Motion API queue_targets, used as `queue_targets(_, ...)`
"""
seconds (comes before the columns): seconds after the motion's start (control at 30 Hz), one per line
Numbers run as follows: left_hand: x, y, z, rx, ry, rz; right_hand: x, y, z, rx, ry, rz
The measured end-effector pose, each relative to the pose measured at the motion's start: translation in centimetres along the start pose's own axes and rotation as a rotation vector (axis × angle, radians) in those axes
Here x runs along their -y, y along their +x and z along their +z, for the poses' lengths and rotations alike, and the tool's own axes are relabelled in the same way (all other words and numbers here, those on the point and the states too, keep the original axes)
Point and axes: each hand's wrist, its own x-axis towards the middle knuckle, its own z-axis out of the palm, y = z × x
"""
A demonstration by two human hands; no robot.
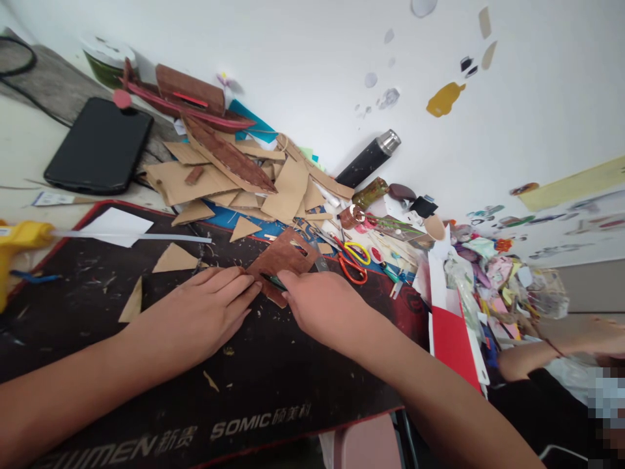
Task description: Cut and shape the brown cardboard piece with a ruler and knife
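A brown-painted piece of cardboard [288, 251] lies on the dark mat, with a cut slot near its far right corner and another opening close to my hands. My left hand [209, 306] rests flat, fingers stretched out and their tips against the piece's left edge. In my right hand [317, 303], closed over the near right side, is a slim dark green tool [274, 281] that looks like a craft knife. Its tip touches the piece; most of the handle is hidden. A grey metal strip [321, 262] shows beyond my right hand.
Cardboard scraps [288, 189] and a brown boat hull [229, 153] pile up behind, near a finished model boat [190, 104]. Scissors [352, 264] lie to the right, a yellow glue gun [22, 234] far left. A phone [100, 146] and a black flask [366, 159] stand farther back. Another person's arm [532, 355] is at right.
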Motion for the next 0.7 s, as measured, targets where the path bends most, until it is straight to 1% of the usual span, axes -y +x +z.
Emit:
queue_targets(0.1, 0.0, 0.2, -0.2, -0.007, 0.004, 0.013, 0.1, 0.3, -0.2, 0.012, -0.029, -0.002)
queue_targets(0.23, 0.0, 0.3, -0.3, -0.025, 0.009, 0.019, 0.4, 0.8, -1.2, 0.025, -0.035, -0.013)
queue_targets(0.37, 0.1, 0.2, -0.2, -0.01, 0.065, 0.052, 0.7, 1.2, -2.1, 0.075, -0.017, -0.02)
queue_targets(0.57, 0.4, -0.5, 0.4, 0.025, -0.009, 0.006, 0.6, 1.4, -2.2, 0.097, -0.016, -0.04)
queue_targets(0.7, 0.3, -0.6, 0.4, 0.015, 0.018, 0.023, 0.3, 1.5, -2.4, 0.115, -0.018, -0.064)
